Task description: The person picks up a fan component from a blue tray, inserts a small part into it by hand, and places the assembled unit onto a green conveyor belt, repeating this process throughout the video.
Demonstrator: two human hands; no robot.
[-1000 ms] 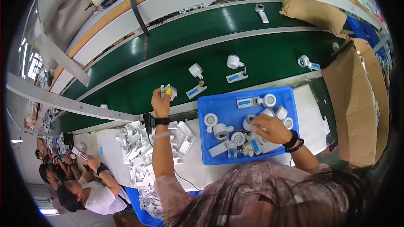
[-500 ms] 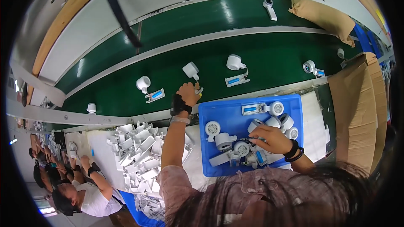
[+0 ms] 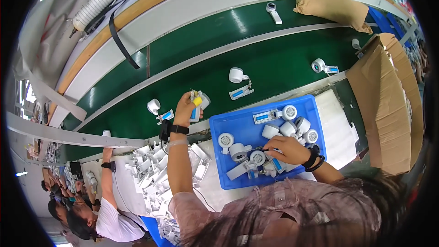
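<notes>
Over the green belt (image 3: 176, 80), at the frame's centre-left, the left hand (image 3: 184, 110) pinches a white fan (image 3: 206, 101) just right of it, handle roughly upright. The right hand (image 3: 289, 150) is nearer the blue bin's (image 3: 242, 127) fans (image 3: 238, 151); its grip I cannot tell.

The green belt (image 3: 283, 59) lies open between the middle fan (image 3: 236, 75) and the one near the cardboard box (image 3: 377, 110), which blocks the right. In the blue tray (image 3: 233, 122), the upper left corner is free; more fans crowd around the right hand (image 3: 287, 149). White parts (image 3: 153, 174) cover the tabletop (image 3: 335, 132) left of the tray; right of it, a strip is bare.
</notes>
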